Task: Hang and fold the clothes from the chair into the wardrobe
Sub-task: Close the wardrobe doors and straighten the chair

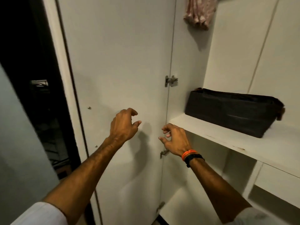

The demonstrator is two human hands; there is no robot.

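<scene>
Left hand: my left hand [124, 125] is raised in front of the flat white wardrobe door [116, 62], fingers loosely curled, holding nothing. I cannot tell whether it touches the panel.

Right hand: my right hand [174, 140] hangs just off the front corner of the white wardrobe shelf [227, 140], fingers loosely bent, empty. An orange band and a black strap sit on that wrist.

Door: swung wide on its metal hinge [170, 80], so the inside of the white wardrobe is open to reach. My guess is it stands this way to leave both arms free for loading.

Hanging garment: a pale pink patterned cloth [200, 12] hangs at the top of the compartment, cut off by the frame edge. Likely on a rail up there, though none shows.

Shelf load: a dark brown soft-sided fabric box [233, 111] sits on the shelf, pushed toward the back, leaving bare board along the front edge. That strip looks usable for folded pieces.

Clothes and chair: neither the chair nor its pile is in view.

Stage, as I judge it: between items. Both hands are free, so the next move is probably to turn away and fetch another piece.
</scene>
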